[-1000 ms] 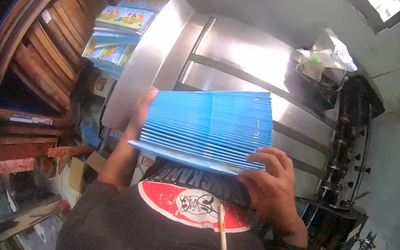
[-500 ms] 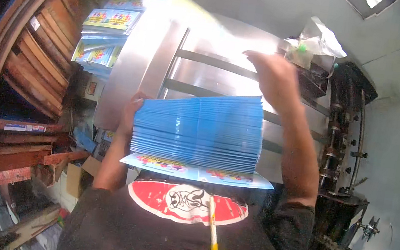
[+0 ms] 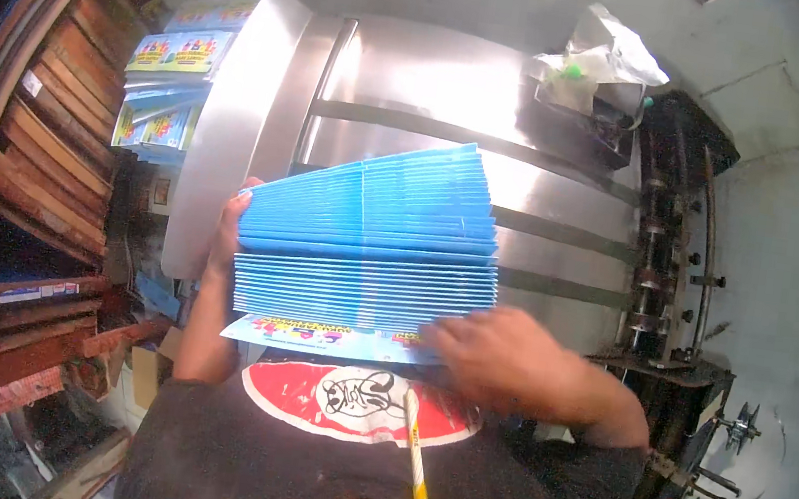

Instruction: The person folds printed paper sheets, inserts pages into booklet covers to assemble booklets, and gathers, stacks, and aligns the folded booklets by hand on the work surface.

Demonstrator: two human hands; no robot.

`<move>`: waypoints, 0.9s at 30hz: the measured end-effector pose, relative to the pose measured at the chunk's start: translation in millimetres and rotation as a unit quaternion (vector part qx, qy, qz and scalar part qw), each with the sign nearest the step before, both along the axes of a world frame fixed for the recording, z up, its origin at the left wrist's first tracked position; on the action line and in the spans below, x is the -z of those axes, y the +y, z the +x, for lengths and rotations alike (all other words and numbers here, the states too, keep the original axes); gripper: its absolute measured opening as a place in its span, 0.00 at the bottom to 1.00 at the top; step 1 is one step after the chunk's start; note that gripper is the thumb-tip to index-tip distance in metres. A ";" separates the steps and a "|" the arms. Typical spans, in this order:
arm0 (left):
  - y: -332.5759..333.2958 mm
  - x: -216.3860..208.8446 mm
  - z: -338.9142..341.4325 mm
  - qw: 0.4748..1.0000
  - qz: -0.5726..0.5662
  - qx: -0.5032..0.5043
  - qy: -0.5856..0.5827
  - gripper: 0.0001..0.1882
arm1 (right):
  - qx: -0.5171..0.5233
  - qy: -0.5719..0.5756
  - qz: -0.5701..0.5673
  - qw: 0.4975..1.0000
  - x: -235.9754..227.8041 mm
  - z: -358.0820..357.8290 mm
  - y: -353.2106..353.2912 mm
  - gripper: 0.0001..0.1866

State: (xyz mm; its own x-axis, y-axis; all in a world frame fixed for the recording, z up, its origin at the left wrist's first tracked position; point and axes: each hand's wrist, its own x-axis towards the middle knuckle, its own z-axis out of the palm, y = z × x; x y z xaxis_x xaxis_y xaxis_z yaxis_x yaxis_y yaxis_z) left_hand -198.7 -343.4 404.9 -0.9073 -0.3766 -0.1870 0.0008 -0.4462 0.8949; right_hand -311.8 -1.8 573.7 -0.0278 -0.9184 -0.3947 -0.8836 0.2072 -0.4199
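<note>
A thick stack of blue sheets (image 3: 371,236) spreads like a fan in front of my chest, its far right corner tilted up. My left hand (image 3: 232,217) grips the stack's left edge, with most of its fingers hidden behind the sheets. On the side nearest me, a colourful printed sheet (image 3: 307,336) sticks out from under the stack. My right hand (image 3: 492,355) is closed at that sheet's right end, fingers bent and pressed together on it by the stack's near right corner. The fingertips are slightly blurred.
Beyond the stack lies a shiny metal table (image 3: 423,71) with dark slots. Piles of printed sheets (image 3: 178,54) stand at the far left behind an upright metal plate (image 3: 234,127). A plastic bag (image 3: 607,55) sits at the far right, near dark machine rollers (image 3: 659,233). Wooden boards (image 3: 61,134) line the left.
My right hand has come down from the far right to the stack's near right corner. A blurred sheet in the air at the far side is gone. The stack is tilted more.
</note>
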 end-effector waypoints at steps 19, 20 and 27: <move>-16.9 29.4 27.5 0.983 -0.137 -0.018 0.125 0.18 | 0.277 -0.217 0.099 0.931 67.3 -127.5 -71.6 0.33; -16.3 26.5 17.3 0.972 -0.190 -0.087 0.104 0.20 | 0.345 -0.346 0.045 0.871 81.1 -133.8 -57.2 0.34; -38.5 -12.2 -2.0 0.995 -0.050 0.080 -0.016 0.27 | 0.418 -0.500 -0.239 0.720 165.8 -144.5 -11.2 0.39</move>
